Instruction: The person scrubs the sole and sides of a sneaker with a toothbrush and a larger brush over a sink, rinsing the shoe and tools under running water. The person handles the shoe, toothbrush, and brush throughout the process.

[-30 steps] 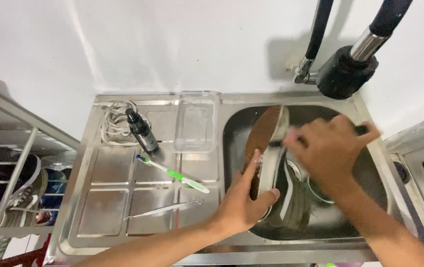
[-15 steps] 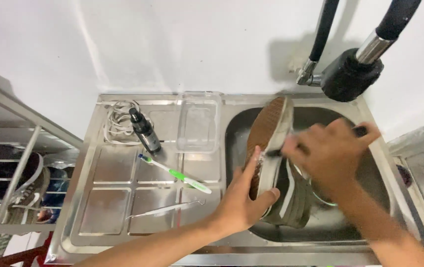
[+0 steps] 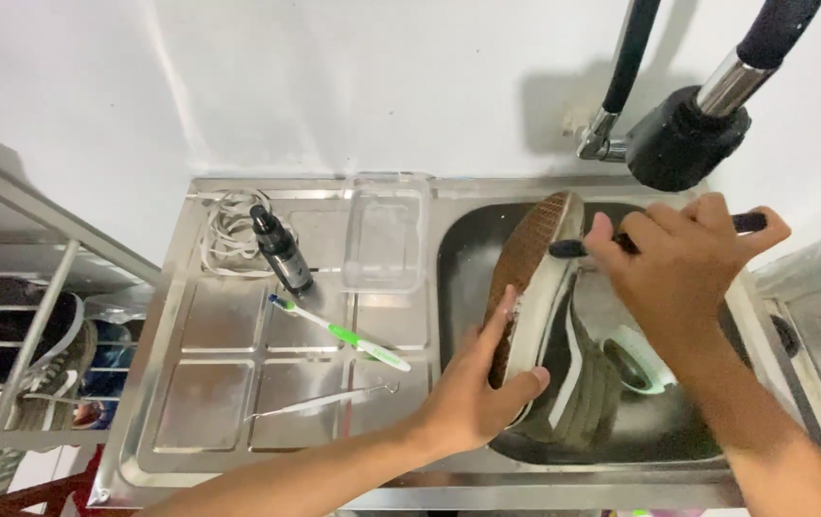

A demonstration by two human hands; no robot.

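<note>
A dark sneaker (image 3: 546, 325) is held on edge in the sink basin (image 3: 463, 249), its brown sole turned outward, with the left hand (image 3: 475, 393) clamped around the heel end. The right hand (image 3: 683, 258) is closed on a dark-handled brush (image 3: 568, 248), whose head is pressed to the white sole edge at the toe, just beyond the left hand. For a sound result, the heel grip is best kept firm and strokes short along that edge.
</note>
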